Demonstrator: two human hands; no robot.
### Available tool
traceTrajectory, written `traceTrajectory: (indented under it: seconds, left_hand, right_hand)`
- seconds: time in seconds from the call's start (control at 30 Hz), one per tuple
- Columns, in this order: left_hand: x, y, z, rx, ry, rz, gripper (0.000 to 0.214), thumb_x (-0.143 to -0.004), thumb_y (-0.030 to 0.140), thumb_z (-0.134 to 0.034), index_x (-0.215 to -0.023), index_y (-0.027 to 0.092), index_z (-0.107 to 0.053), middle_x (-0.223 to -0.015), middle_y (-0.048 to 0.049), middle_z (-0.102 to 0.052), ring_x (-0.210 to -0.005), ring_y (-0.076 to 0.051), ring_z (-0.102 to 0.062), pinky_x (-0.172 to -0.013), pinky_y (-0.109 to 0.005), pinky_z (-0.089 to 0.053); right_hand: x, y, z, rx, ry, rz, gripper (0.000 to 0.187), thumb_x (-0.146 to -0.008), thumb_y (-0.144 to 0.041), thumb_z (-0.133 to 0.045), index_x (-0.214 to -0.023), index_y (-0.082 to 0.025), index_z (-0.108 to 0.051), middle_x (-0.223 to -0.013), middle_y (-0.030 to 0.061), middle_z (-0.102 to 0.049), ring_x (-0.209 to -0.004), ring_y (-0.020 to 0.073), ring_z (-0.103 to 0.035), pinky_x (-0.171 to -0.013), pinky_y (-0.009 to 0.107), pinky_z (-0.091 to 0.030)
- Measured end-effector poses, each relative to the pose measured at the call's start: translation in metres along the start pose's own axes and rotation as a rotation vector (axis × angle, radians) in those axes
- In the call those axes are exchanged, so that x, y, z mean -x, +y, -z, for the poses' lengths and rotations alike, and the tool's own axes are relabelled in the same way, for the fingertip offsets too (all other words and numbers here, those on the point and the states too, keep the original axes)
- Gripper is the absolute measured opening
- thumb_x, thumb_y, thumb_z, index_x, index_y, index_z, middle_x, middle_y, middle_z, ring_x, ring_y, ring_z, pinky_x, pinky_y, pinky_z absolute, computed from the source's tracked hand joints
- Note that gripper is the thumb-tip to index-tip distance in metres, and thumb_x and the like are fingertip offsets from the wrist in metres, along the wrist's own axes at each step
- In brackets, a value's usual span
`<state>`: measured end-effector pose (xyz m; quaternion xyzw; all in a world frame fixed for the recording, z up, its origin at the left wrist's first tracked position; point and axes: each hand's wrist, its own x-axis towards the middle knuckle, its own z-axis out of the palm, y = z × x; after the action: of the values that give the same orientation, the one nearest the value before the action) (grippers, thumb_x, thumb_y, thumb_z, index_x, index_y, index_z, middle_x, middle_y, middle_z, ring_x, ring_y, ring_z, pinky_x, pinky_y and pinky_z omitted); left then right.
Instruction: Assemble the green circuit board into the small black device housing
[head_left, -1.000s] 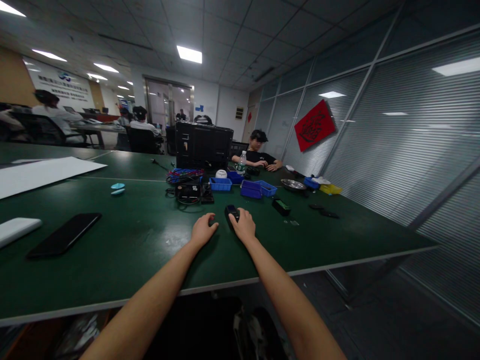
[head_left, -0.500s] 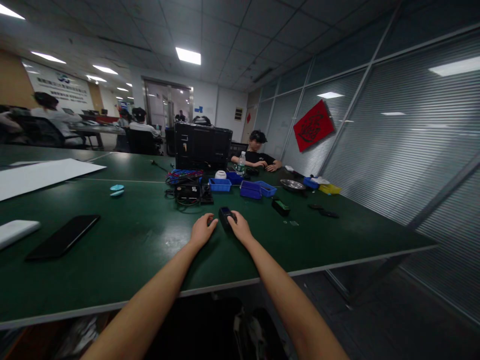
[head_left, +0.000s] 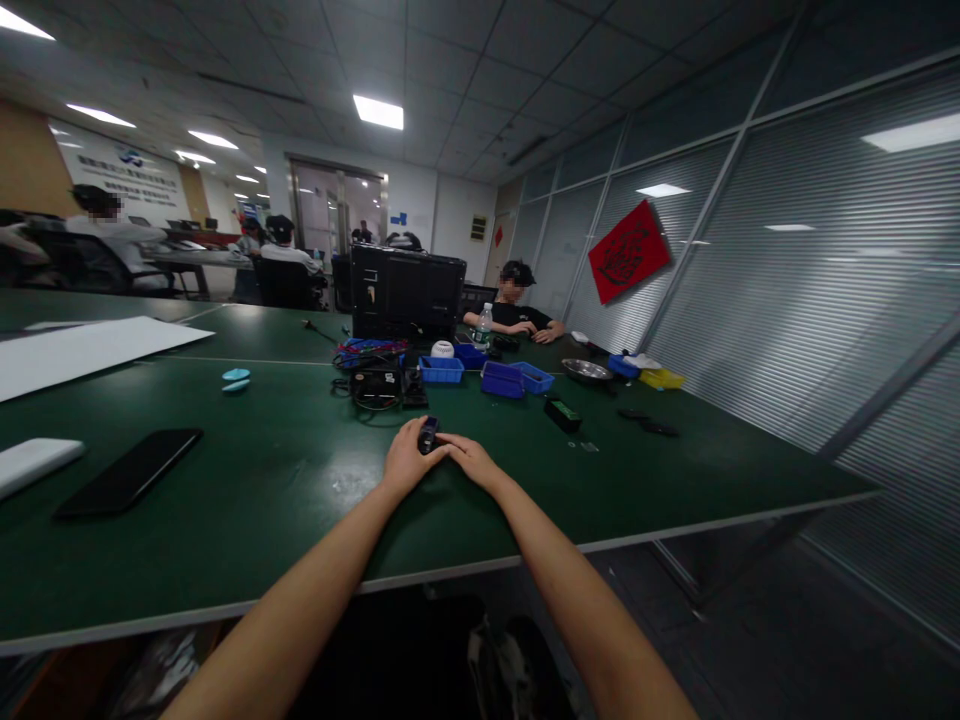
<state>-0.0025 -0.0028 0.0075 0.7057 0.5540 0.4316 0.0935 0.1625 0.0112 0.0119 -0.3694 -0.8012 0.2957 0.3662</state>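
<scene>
- Black handheld device: located between the two hands at the counter; whether it rests on the surface cannot be told.
- Left grip: closed around the device, thumb across its near end.
- Right grip: fingertips at the device's right side, apparently touching; whether they clamp it cannot be told.
- Change: half a second ago the right grip alone held the device, with the left apart. It has since shifted leftward.
- Finding: judged a pass to the left, or a two-handed hold.
- Surroundings, unmoved: black adapter and blue tray beyond; green-topped box rightward.
</scene>
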Motion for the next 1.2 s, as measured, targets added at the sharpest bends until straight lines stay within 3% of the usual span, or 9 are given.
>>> traceTrajectory:
  seconds: [0.13,0.23,0.4,0.57,0.73,1.03,1.1,1.2]
  left_hand:
    - [0.001,-0.001,-0.001,-0.035,-0.037,0.039,0.066,-0.067,0.029,-0.062,-0.127,0.021,-0.037,-0.128,-0.0079,-0.045,-0.118,-0.021,-0.041,-0.098,-0.033,-0.034]
    - [0.001,-0.002,-0.001,-0.022,-0.061,0.076,0.066,-0.069,0.025,-0.057,-0.131,0.020,-0.033,-0.129,-0.0081,-0.045,-0.118,-0.021,-0.042,-0.098,-0.032,-0.034]
    - [0.003,-0.002,0.003,-0.013,-0.071,0.165,0.068,-0.069,0.025,-0.056,-0.132,0.018,-0.031,-0.129,-0.0096,-0.046,-0.117,-0.023,-0.044,-0.097,-0.033,-0.034]
    - [0.004,-0.013,0.021,-0.058,-0.070,0.209,0.069,-0.069,0.026,-0.056,-0.132,0.015,-0.030,-0.128,-0.0123,-0.046,-0.115,-0.023,-0.045,-0.096,-0.032,-0.034]
    - [0.000,-0.047,0.062,-0.185,0.016,0.291,0.067,-0.070,0.028,-0.054,-0.131,0.015,-0.031,-0.124,-0.0137,-0.049,-0.113,-0.024,-0.047,-0.093,-0.033,-0.037]
    - [0.003,-0.127,0.179,-0.404,0.182,0.619,0.070,-0.073,0.039,-0.051,-0.131,0.009,-0.027,-0.122,-0.0172,-0.049,-0.109,-0.030,-0.049,-0.086,-0.038,-0.041]
    - [0.005,-0.136,0.195,-0.433,0.231,0.715,0.068,-0.074,0.039,-0.050,-0.131,0.010,-0.027,-0.124,-0.0145,-0.049,-0.111,-0.028,-0.048,-0.087,-0.036,-0.041]
    - [0.005,-0.141,0.205,-0.455,0.305,0.828,0.065,-0.075,0.041,-0.050,-0.130,0.012,-0.028,-0.126,-0.0101,-0.047,-0.112,-0.026,-0.046,-0.089,-0.035,-0.039]
  right_hand:
    - [-0.004,0.008,0.000,-0.075,0.108,-0.135,0.033,-0.079,-0.027,-0.042,-0.107,-0.019,-0.059,-0.098,0.0046,-0.065,-0.078,0.0144,-0.060,-0.077,0.031,-0.046]
    - [-0.008,0.019,0.002,-0.105,0.277,-0.256,0.029,-0.074,-0.022,-0.042,-0.096,-0.015,-0.060,-0.082,0.0043,-0.066,-0.056,0.0104,-0.055,-0.061,0.025,-0.046]
    - [-0.013,0.037,0.014,-0.135,0.479,-0.354,0.034,-0.066,-0.015,-0.036,-0.092,-0.014,-0.058,-0.072,0.0024,-0.062,-0.049,0.0088,-0.051,-0.052,0.021,-0.042]
    - [-0.012,0.047,0.024,-0.159,0.584,-0.374,0.039,-0.062,-0.018,-0.035,-0.094,-0.013,-0.057,-0.066,0.0021,-0.060,-0.047,0.0097,-0.049,-0.048,0.021,-0.039]
    - [-0.013,0.050,0.027,-0.185,0.591,-0.390,0.039,-0.062,-0.021,-0.035,-0.093,-0.012,-0.057,-0.064,0.0020,-0.060,-0.046,0.0100,-0.048,-0.046,0.021,-0.037]
    - [-0.013,0.048,0.026,-0.204,0.541,-0.374,0.033,-0.061,-0.019,-0.035,-0.085,-0.012,-0.056,-0.062,0.0011,-0.057,-0.045,0.0085,-0.044,-0.044,0.020,-0.033]
    - [-0.013,0.049,0.026,-0.207,0.529,-0.371,0.032,-0.061,-0.020,-0.036,-0.084,-0.012,-0.056,-0.062,0.0009,-0.057,-0.045,0.0084,-0.044,-0.044,0.020,-0.033]
    - [-0.013,0.053,0.026,-0.219,0.521,-0.361,0.031,-0.059,-0.020,-0.037,-0.083,-0.013,-0.057,-0.063,0.0005,-0.057,-0.045,0.0084,-0.044,-0.044,0.020,-0.034]
